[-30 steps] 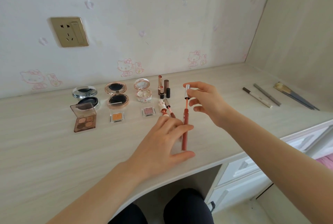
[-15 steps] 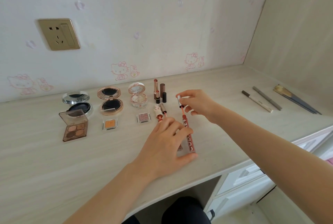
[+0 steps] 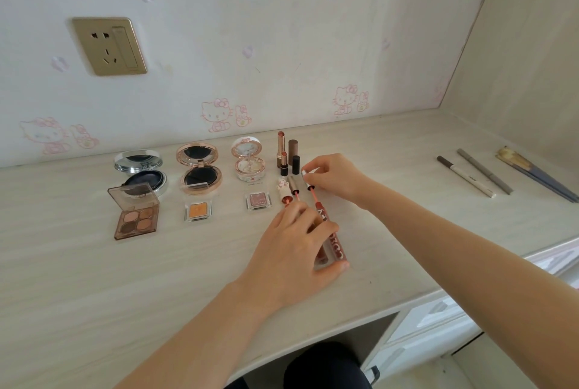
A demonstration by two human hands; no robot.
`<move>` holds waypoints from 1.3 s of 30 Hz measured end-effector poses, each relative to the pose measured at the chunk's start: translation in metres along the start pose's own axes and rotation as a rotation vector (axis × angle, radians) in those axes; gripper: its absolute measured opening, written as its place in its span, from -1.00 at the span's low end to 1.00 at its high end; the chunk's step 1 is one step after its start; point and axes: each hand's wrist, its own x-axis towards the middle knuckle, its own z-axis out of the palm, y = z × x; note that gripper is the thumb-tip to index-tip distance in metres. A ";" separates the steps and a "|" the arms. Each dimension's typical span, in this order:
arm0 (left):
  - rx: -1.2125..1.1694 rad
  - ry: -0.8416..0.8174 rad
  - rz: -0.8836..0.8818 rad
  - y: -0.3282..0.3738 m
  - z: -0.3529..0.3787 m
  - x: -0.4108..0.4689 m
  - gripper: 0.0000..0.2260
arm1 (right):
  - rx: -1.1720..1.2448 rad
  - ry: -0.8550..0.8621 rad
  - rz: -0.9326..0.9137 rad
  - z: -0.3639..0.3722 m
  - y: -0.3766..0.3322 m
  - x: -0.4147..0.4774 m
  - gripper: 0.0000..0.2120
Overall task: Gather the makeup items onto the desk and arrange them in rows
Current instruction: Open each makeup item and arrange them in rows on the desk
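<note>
A reddish lip gloss tube lies on the pale desk, and my left hand holds it between thumb and fingers. Just beyond the tube, my right hand pinches its silver cap with the wand. Two other opened glosses lie just left of it. Behind them stand several lipsticks. To the left sit three open compacts and, in front of them, an eyeshadow palette and two small single shadows.
Two pencils and a brush lie at the far right of the desk. A wall socket sits on the wall at the back left. White drawers are below the desk's right front edge. My knees show under the desk.
The gloss tube went from held upright to lying flat on the desk. My right hand lowered the cap and wand down to the desk beside the other glosses.
</note>
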 end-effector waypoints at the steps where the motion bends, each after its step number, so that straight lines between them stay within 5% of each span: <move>1: -0.009 -0.006 -0.005 -0.001 0.000 0.000 -0.51 | -0.010 -0.004 -0.005 0.000 0.000 0.001 -0.79; 23: -0.026 0.026 0.041 -0.001 0.003 0.000 -0.52 | -0.189 0.038 -0.082 -0.002 0.006 -0.001 -0.74; 27: -0.039 0.024 0.044 0.000 0.002 -0.001 -0.51 | -0.380 0.058 -0.156 -0.011 0.013 -0.017 -0.73; 39: -0.152 0.062 0.061 0.014 -0.001 0.010 -0.67 | -0.463 0.142 -0.180 -0.052 0.062 -0.108 -0.72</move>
